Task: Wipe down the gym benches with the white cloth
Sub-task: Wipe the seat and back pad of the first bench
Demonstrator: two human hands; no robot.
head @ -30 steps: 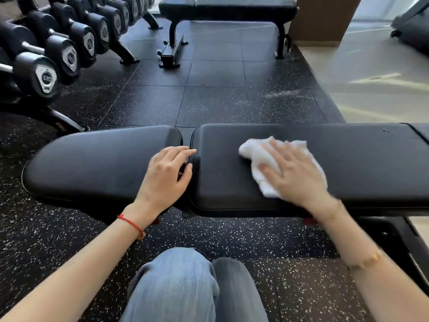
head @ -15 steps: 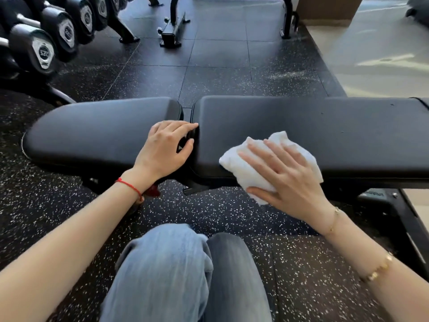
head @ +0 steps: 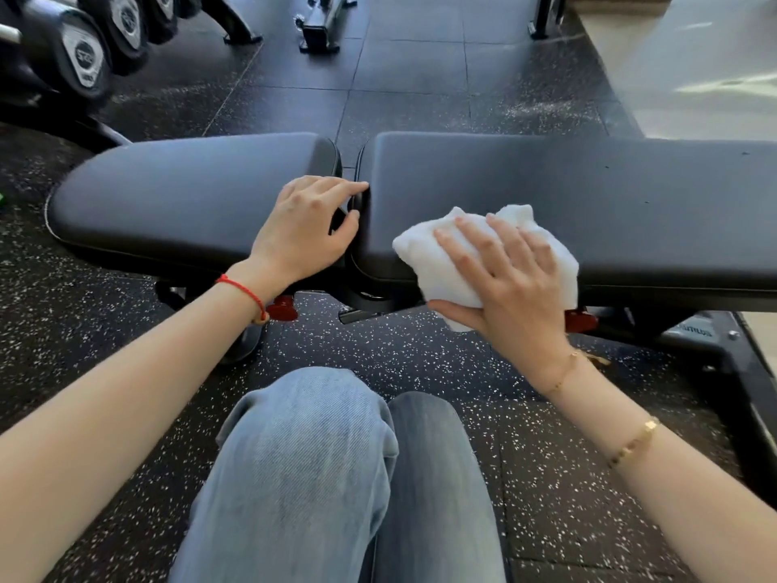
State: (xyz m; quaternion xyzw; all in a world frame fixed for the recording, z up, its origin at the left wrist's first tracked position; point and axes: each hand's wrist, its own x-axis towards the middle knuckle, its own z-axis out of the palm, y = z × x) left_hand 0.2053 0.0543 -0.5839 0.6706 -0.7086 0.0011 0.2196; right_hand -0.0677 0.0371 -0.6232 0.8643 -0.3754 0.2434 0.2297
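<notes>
A black gym bench lies crosswise in front of me, with a short seat pad (head: 181, 199) on the left and a long back pad (head: 588, 195) on the right. The white cloth (head: 424, 250) is bunched over the near front edge of the long pad, close to its left end. My right hand (head: 504, 279) holds it there, fingers spread on top and thumb tucked under the cloth. My left hand (head: 302, 229) rests on the right end of the seat pad, fingertips and thumb at the gap between the pads.
My knees in blue jeans (head: 311, 456) are right before the bench on speckled rubber flooring. A dumbbell rack (head: 84, 56) stands at the far left. The feet of another bench (head: 319, 31) show at the back. Red knobs (head: 281, 309) and the frame base (head: 706, 351) sit under the pads.
My right hand has drawn the cloth from the top of the long pad toward me, over its front edge. My left hand has stayed at the gap.
</notes>
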